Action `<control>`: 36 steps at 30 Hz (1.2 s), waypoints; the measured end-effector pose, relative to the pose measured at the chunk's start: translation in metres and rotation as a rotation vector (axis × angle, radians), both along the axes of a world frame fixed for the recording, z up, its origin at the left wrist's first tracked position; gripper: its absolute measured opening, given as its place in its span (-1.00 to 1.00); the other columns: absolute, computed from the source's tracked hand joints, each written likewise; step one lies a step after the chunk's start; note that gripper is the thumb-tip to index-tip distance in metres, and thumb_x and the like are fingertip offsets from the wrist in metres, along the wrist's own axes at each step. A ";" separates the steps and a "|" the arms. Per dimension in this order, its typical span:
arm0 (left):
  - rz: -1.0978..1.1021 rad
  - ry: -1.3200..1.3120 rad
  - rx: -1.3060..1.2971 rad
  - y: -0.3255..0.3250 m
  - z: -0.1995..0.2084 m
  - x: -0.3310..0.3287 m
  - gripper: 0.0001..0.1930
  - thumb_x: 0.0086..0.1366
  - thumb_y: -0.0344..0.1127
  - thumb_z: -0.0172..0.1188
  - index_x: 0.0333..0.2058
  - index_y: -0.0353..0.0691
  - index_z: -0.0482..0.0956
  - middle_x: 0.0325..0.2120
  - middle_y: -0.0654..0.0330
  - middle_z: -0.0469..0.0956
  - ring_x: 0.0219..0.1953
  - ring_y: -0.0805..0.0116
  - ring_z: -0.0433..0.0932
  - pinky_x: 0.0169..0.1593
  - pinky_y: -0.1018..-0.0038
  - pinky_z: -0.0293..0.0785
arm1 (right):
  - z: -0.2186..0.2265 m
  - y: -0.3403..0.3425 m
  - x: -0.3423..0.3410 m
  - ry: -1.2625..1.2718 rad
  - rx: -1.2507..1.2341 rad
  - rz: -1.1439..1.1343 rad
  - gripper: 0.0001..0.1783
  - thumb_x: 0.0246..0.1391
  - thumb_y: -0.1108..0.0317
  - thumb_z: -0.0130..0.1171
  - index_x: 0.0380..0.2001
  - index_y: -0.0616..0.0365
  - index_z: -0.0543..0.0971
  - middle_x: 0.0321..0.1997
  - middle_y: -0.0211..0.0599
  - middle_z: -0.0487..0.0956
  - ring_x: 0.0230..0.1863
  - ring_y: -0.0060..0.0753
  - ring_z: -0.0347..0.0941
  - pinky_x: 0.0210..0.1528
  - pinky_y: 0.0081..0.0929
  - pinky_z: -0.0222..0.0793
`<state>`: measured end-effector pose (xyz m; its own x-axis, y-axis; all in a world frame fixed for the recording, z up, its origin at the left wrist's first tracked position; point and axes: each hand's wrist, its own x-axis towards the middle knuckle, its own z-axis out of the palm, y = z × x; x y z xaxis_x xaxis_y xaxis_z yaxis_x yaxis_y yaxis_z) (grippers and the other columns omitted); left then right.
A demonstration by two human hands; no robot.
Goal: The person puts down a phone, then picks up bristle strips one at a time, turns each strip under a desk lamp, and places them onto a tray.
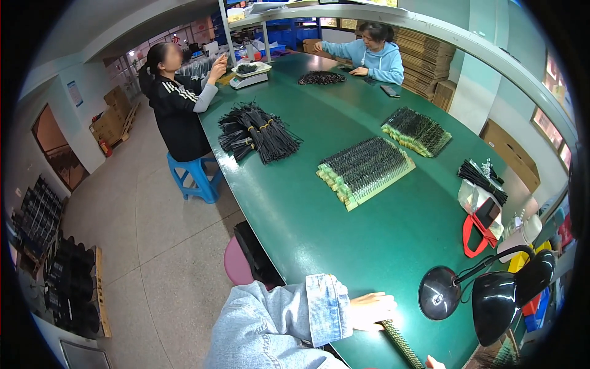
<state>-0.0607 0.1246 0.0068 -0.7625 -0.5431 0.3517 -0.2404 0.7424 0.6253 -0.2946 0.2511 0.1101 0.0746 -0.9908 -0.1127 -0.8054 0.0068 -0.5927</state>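
Observation:
My left hand, in a light denim sleeve, is over the green table near its front edge, lit brightly by the lamp. Its fingers are curled at the upper end of a long, narrow piece with a woven black-and-gold pattern. That piece slants down to the right and leaves the picture at the lower edge. Beside its lower part, only a bit of my right hand shows; the fingers' hold is hidden. The black desk lamp stands right of both hands, its round base on the tabletop.
Farther off lie rows of dark pieces on yellow-green strips, another such set and bundled black cables. A red-strapped item and white cup sit right. Two people work beyond, near a scale. A pink stool stands left.

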 end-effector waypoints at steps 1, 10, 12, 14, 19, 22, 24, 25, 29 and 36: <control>0.003 -0.003 -0.005 0.002 0.001 -0.001 -0.79 -0.11 -0.29 0.12 -0.45 -0.19 0.37 -0.46 0.19 0.30 -0.33 0.30 0.28 -0.28 0.41 0.21 | -0.005 -0.002 0.004 -0.005 0.021 -0.005 -0.58 -0.11 0.28 0.10 -0.14 0.22 0.37 -0.21 -0.09 0.41 -0.19 -0.23 0.34 -0.11 -0.40 0.23; 0.028 -0.035 -0.125 0.008 0.001 -0.004 -0.76 -0.17 -0.28 0.14 -0.47 -0.17 0.35 -0.45 0.18 0.29 -0.34 0.30 0.26 -0.29 0.40 0.22 | -0.045 -0.032 0.014 0.103 -0.280 0.347 -0.53 -0.23 0.22 0.15 -0.23 0.29 0.41 -0.38 -0.03 0.45 -0.38 -0.10 0.39 -0.29 -0.32 0.30; 0.035 -0.028 -0.114 0.009 0.002 -0.003 -0.76 -0.17 -0.27 0.14 -0.48 -0.18 0.35 -0.46 0.17 0.29 -0.34 0.29 0.26 -0.29 0.40 0.23 | -0.047 -0.031 0.008 0.099 -0.144 0.312 -0.58 -0.25 0.25 0.17 -0.28 0.27 0.44 -0.46 -0.02 0.45 -0.41 -0.04 0.39 -0.32 -0.28 0.30; 0.047 -0.014 -0.093 0.010 0.005 -0.001 -0.76 -0.18 -0.26 0.14 -0.49 -0.19 0.36 -0.48 0.16 0.30 -0.34 0.26 0.28 -0.29 0.38 0.24 | -0.048 -0.020 -0.002 0.099 -0.211 0.294 -0.59 -0.26 0.26 0.18 -0.30 0.26 0.44 -0.49 -0.04 0.45 -0.45 -0.04 0.39 -0.33 -0.28 0.31; 0.046 -0.046 -0.070 -0.007 0.012 0.007 -0.76 -0.20 -0.26 0.16 -0.50 -0.21 0.41 -0.53 0.14 0.34 -0.38 0.18 0.31 -0.31 0.32 0.26 | -0.059 0.012 -0.043 0.166 -0.233 0.096 -0.64 -0.27 0.29 0.21 -0.34 0.24 0.46 -0.53 -0.08 0.46 -0.53 -0.07 0.39 -0.40 -0.32 0.33; 0.102 -0.045 -0.062 -0.017 0.011 0.019 -0.77 -0.22 -0.30 0.20 -0.50 -0.18 0.45 -0.53 0.16 0.36 -0.39 0.18 0.33 -0.32 0.33 0.28 | -0.044 0.024 -0.035 0.243 -0.378 -0.072 -0.80 -0.24 0.39 0.15 -0.46 0.21 0.45 -0.53 -0.23 0.43 -0.52 -0.29 0.34 -0.44 -0.48 0.28; 0.109 -0.088 0.034 -0.022 0.010 0.026 -0.81 -0.21 -0.33 0.22 -0.52 -0.16 0.47 -0.53 0.17 0.36 -0.37 0.20 0.33 -0.29 0.35 0.28 | -0.051 0.030 -0.038 0.131 -0.325 -0.206 -0.82 -0.35 0.53 0.14 -0.53 0.23 0.41 -0.53 -0.23 0.40 -0.44 -0.29 0.30 -0.36 -0.45 0.23; 0.088 -0.104 0.042 -0.026 0.012 0.026 -0.83 -0.21 -0.36 0.22 -0.53 -0.17 0.48 -0.53 0.18 0.37 -0.36 0.22 0.34 -0.30 0.37 0.30 | -0.050 0.031 -0.039 0.094 -0.338 -0.274 -0.79 -0.41 0.53 0.15 -0.53 0.20 0.43 -0.53 -0.21 0.41 -0.44 -0.24 0.32 -0.35 -0.39 0.24; 0.052 -0.063 0.188 -0.030 0.031 0.030 -0.90 -0.15 -0.45 0.21 -0.58 -0.26 0.47 -0.52 0.21 0.41 -0.44 0.33 0.41 -0.36 0.48 0.36 | -0.043 0.030 -0.045 -0.122 -0.238 -0.346 -0.76 -0.43 0.59 0.15 -0.52 0.28 0.41 -0.49 -0.22 0.41 -0.48 -0.37 0.34 -0.42 -0.54 0.24; 0.220 0.162 0.872 -0.022 0.071 0.035 -0.82 -0.02 -0.45 0.16 -0.40 -0.36 0.41 -0.65 0.17 0.43 -0.62 0.47 0.42 -0.54 0.59 0.36 | -0.020 0.027 -0.053 -0.564 -0.239 -0.550 -0.73 -0.28 0.61 0.16 -0.39 0.24 0.41 -0.42 -0.36 0.44 -0.47 -0.55 0.36 -0.44 -0.67 0.28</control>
